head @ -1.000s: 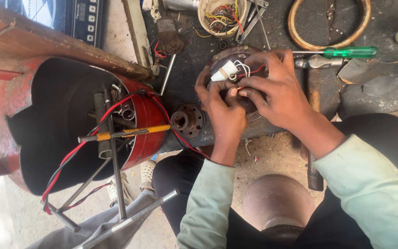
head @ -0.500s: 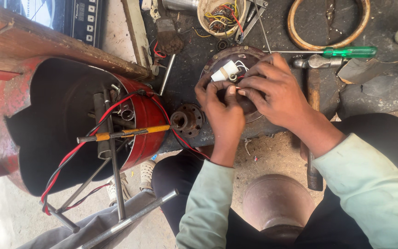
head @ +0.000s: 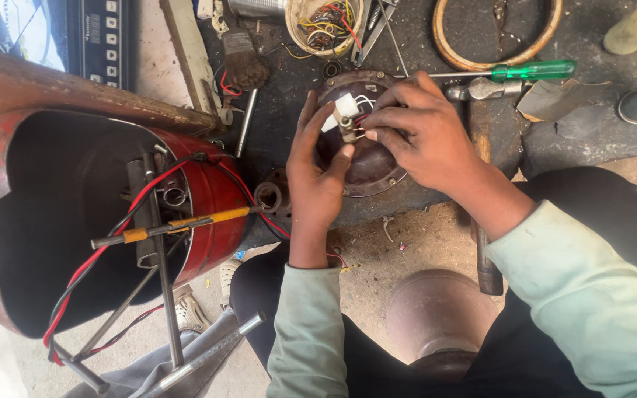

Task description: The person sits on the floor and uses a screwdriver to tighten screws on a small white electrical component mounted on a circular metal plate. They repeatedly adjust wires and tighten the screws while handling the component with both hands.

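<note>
Far left: red metal drum (head: 208,199) lying on its side, open mouth dark, red and black wires (head: 90,265) trailing out across thin steel rods. A yellow-handled tool (head: 186,221) rests across its rim.

Centre: round brown motor cover (head: 374,166) on the dark floor, near its upper middle. Left hand (head: 315,173) cups the cover's left side, thumb raised against a small white connector block (head: 346,109) with short leads. Right hand (head: 422,136) comes in from the right, fingertips pinched together on the same block and its wires.

Judgement: the cover looks stiff, fairly heavy, greasy, best steadied by its rim. The block is light and its thin leads fragile, so grip the plastic body, not the wires.

Right: green-handled screwdriver (head: 532,71), a hammer (head: 481,177), a wooden ring (head: 495,33) at the floor's top edge.
</note>
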